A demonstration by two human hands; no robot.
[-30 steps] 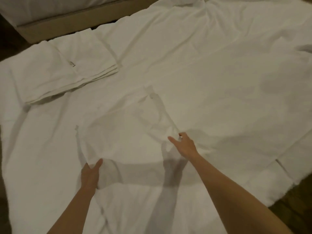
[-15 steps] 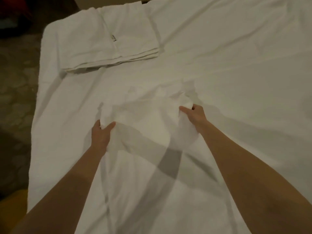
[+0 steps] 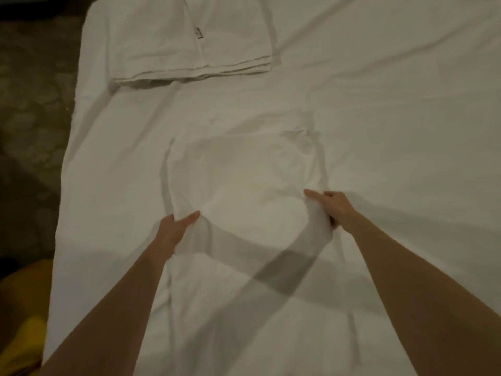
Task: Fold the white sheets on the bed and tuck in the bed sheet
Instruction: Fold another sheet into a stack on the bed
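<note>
White sheet (image 3: 244, 191), a loose rumpled piece of cloth, lies on the bed sheet (image 3: 379, 118) toward the near side of the bed, midway between its left edge and the right border of the view. Both bare forearms reach in from the near edge, and their shadows cross over the cloth below the hands.

Left hand (image 3: 176, 229) grips the sheet's near left corner: the thumb lies on top of the fabric, pointing right, while the other fingers are tucked under the fold and cannot be seen. Right hand (image 3: 332, 206) holds the near right corner, with the forefinger stretched straight out to the left along the cloth, the remaining fingers curled in, and a bunch of fabric gathered under the palm and hanging toward the wrist. Between the two hands the sheet is slightly raised and creased, and its far right corner is crumpled.

Farther off, near the bed's far left corner, a folded stack of white sheets (image 3: 189, 42) rests flat, its layered edges facing the viewer. A small tag (image 3: 199, 33) with dark marks sits on its top; the writing is too small to read.

Left of the bed lies dim patterned floor (image 3: 29, 109), and something yellow (image 3: 24, 321) shows at the near left corner.
</note>
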